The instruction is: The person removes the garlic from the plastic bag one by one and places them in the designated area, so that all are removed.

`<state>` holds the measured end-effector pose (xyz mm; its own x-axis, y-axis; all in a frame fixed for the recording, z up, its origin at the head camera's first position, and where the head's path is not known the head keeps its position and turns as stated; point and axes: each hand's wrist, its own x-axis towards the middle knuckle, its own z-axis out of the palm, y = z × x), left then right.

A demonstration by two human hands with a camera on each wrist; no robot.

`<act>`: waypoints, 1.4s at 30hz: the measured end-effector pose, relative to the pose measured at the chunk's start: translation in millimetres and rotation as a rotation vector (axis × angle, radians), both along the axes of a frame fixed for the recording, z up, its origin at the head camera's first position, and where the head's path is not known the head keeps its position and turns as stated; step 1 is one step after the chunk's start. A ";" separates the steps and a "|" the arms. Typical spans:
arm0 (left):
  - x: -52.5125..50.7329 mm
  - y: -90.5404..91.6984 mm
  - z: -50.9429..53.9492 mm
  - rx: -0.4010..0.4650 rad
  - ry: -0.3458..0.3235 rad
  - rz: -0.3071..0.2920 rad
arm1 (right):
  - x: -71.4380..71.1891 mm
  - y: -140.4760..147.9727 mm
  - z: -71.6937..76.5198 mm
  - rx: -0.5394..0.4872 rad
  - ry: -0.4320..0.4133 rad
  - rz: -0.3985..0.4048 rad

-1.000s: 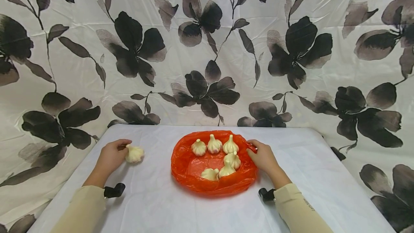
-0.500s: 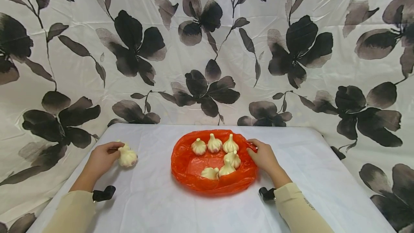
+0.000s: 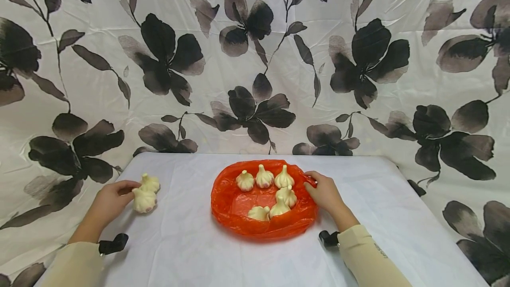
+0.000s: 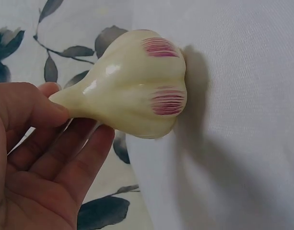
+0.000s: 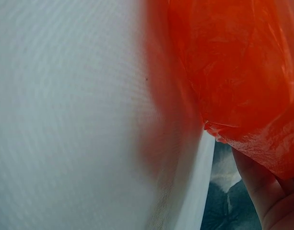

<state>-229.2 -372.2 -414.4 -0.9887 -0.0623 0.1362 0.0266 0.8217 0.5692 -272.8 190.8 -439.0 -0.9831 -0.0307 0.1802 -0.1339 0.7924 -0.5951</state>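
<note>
White table (image 3: 191,256). Our left grip (image 3: 109,200) pinches garlic bulb (image 3: 144,201) by neck, second bulb (image 3: 150,182) beyond; right grip (image 3: 326,193) pinches red bag (image 3: 259,231), probably steadying it.

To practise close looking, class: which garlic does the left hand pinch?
The front garlic of the two outside the bag: only its stem is pinched.
</note>
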 end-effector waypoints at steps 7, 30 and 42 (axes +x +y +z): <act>3.9 -4.9 -3.7 0.010 0.010 0.009 | -0.3 -0.2 0.5 -0.005 -0.018 -0.009; 7.2 5.4 10.9 -0.025 0.007 0.049 | 0.7 -0.6 0.9 -0.019 -0.016 -0.008; 2.0 43.1 28.5 0.006 0.151 -0.036 | 0.4 -0.4 0.3 -0.017 -0.015 -0.012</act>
<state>-227.1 -329.1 -385.9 -0.9587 -0.0289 0.2831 0.1412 0.8153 0.5615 -272.4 190.4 -438.7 -0.9859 -0.0163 0.1663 -0.1159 0.7836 -0.6104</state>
